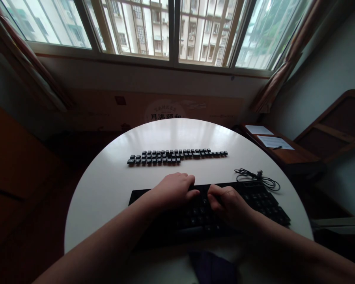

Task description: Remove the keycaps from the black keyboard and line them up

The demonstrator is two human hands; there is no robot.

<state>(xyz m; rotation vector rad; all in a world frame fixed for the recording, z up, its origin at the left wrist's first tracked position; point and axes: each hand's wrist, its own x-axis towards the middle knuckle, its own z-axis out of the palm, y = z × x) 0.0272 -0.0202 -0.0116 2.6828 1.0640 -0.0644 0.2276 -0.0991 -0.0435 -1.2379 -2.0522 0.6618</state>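
A black keyboard point(263, 203) lies on the near side of a round white table point(106, 185). My left hand point(173, 189) rests on its upper middle, fingers curled down onto the keys. Close beside it, my right hand point(227, 203) has its fingers bent and pinched together over the keys; what it grips, if anything, is too dark to make out. Rows of loose black keycaps point(174, 156) are laid out on the table beyond the keyboard. The keyboard's black cable point(257, 178) is coiled at its upper right corner.
A barred window point(171, 31) spans the wall behind the table, with curtains at both sides. A brown cardboard box point(165, 110) stands under the sill. To the right, a wooden side table point(281, 154) carries sheets of paper point(275, 142). A dark purple cloth point(213, 268) lies at the near edge.
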